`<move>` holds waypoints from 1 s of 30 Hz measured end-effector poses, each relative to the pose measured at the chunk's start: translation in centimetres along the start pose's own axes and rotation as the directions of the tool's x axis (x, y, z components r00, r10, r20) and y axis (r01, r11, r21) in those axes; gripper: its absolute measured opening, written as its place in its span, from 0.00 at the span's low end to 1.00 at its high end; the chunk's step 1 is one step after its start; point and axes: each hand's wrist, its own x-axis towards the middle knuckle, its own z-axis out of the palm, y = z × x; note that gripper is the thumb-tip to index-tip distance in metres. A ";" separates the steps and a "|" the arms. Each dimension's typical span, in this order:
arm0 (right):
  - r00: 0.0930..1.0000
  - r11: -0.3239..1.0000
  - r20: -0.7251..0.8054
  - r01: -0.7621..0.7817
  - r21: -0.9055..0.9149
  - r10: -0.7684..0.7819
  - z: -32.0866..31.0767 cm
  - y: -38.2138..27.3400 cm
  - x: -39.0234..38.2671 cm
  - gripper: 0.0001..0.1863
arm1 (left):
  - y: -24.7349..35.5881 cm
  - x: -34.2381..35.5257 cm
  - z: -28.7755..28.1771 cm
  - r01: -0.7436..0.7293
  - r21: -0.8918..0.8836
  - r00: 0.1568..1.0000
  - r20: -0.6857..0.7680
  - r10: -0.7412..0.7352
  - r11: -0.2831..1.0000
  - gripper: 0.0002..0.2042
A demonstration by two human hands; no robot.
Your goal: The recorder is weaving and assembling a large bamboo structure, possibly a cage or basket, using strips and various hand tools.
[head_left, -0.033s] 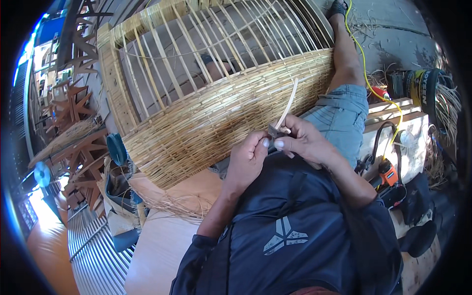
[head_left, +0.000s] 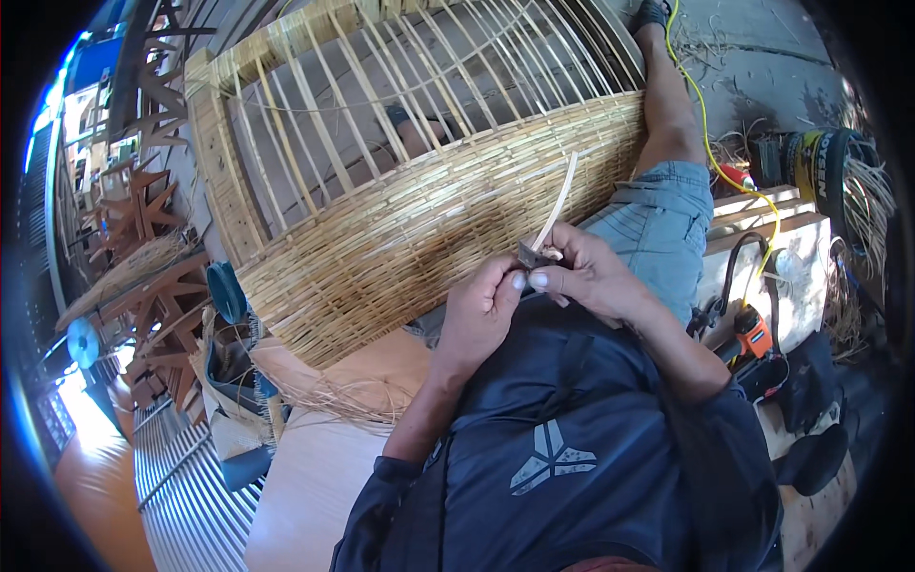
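Observation:
Close together over my lap, both hands are closed near a small dark metal blade (head_left: pixel 534 255). A narrow pale cane strip (head_left: pixel 559 202) rises from beside the blade in a gentle curve; its lower end is hidden among my fingers. My right hand (head_left: pixel 599 275) grips the blade, its thumb pointing toward the left thumb. My left hand (head_left: pixel 478 313) is pinched shut just below the blade, and what lies in its fingers is hidden. Just beyond my hands lies a woven cane panel (head_left: pixel 410 234) on a wooden frame (head_left: pixel 226 176), with bare uprights across its far part.
Loose cane strands (head_left: pixel 353 396) lie left of me. Brown wooden star-shaped pieces (head_left: pixel 143 214) are stacked at far left. Rightward are a yellow cord (head_left: pixel 705 105), an orange-and-black tool (head_left: pixel 753 336), a wooden block (head_left: pixel 805 253) and a dark bucket (head_left: pixel 829 167) with strands.

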 end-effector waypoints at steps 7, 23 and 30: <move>0.994 0.987 -0.094 0.073 0.143 -0.059 -1.4 1.1 -0.5 0.11 | -0.3 -3.0 -0.9 0.087 0.130 0.996 0.020 -0.091 0.988 0.08; 0.890 0.939 -0.419 0.029 -0.343 -0.180 -2.7 -2.2 0.2 0.10 | -1.5 -6.6 -4.4 0.034 0.231 0.975 0.207 -0.084 0.972 0.09; 0.932 0.990 -0.363 -0.041 -0.132 -0.010 -1.1 -2.7 -0.6 0.22 | -0.2 -4.2 -3.5 0.188 -0.016 0.982 -0.005 -0.188 0.982 0.07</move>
